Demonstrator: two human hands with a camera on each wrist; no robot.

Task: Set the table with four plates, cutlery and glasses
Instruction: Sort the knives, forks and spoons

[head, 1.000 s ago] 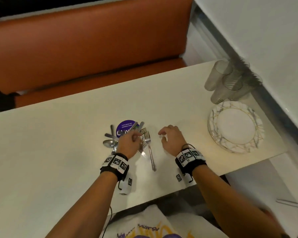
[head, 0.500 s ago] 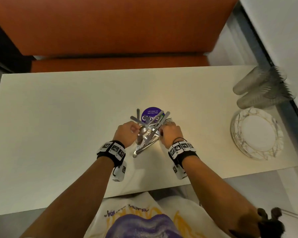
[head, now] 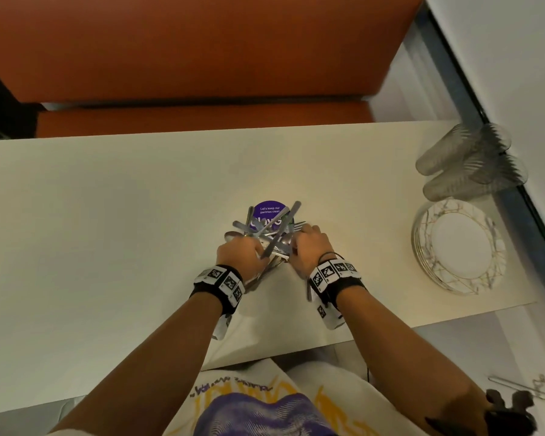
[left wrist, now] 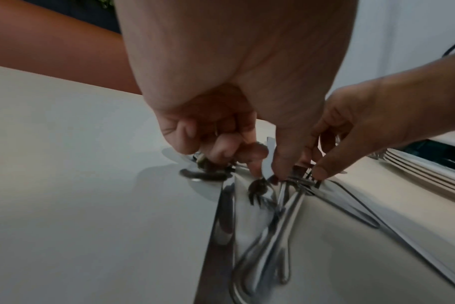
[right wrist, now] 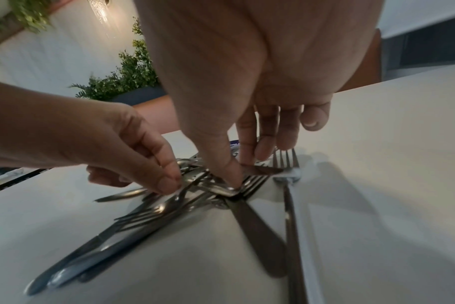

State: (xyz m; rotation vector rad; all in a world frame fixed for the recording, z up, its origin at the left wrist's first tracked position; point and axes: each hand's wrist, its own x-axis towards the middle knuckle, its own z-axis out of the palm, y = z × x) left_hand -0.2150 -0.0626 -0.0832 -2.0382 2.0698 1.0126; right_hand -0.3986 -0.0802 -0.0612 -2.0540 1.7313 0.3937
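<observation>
While both hands [head: 274, 250] pinch cutlery [head: 269, 229] | fingers clamped | sticker [head: 269, 210] partly hidden.

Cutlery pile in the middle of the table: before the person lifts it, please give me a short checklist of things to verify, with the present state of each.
1. Left hand grips pieces from the cutlery pile: ok.
2. Right hand pinches pieces in the same pile: ok.
3. Pieces lined up for one grip: not ok, they cross and fan out.
4. Forks, knives and spoons separated by kind: not ok, mixed.
5. Count enough for four settings: cannot tell.
6. Plates and glasses stand apart from the pile, at the right end of the table: ok.
</observation>
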